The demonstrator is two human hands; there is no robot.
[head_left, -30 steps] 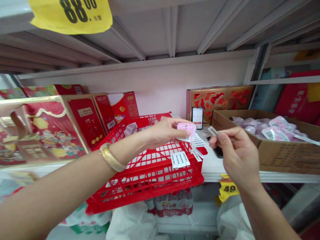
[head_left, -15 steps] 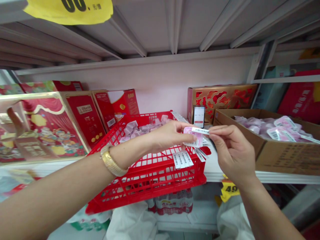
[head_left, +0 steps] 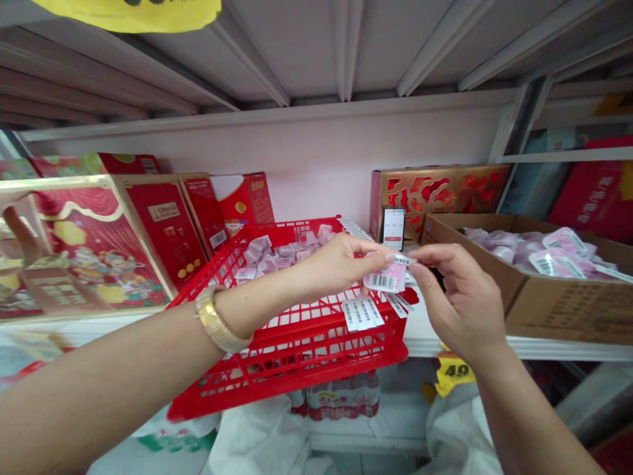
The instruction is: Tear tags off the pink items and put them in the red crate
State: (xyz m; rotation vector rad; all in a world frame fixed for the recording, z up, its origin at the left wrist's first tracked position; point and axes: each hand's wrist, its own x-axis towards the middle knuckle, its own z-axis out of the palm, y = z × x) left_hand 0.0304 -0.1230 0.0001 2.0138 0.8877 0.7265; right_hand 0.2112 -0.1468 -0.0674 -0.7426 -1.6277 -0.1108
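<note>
Between the thumb and fingers of my left hand (head_left: 341, 264) is a small pink-lidded pack (head_left: 384, 280) with a printed barcode. My right hand (head_left: 459, 300) pinches the end of a narrow white barcode sticker (head_left: 403, 260), which lies along the pack's upper edge beneath my left fingers. Both hands are above the right side of a red plastic crate (head_left: 291, 379). Inside the crate sit several small pale pink packs (head_left: 281, 254). More white barcode strips (head_left: 362, 313) hang on the crate's near right rim, and others line its far right edge.
On the right stands an open cardboard box (head_left: 568, 313) of similar pink packs. A phone (head_left: 393, 228) leans upright against a red and gold box (head_left: 445, 188) behind the crate. Red gift boxes (head_left: 93, 244) fill the left of the shelf. A metal shelf (head_left: 297, 39) hangs overhead.
My right hand has moved slightly left, bringing the sticker over the pack's top edge. My left thumb has shifted up onto the sticker, and the pack's printed barcode shows more fully.
</note>
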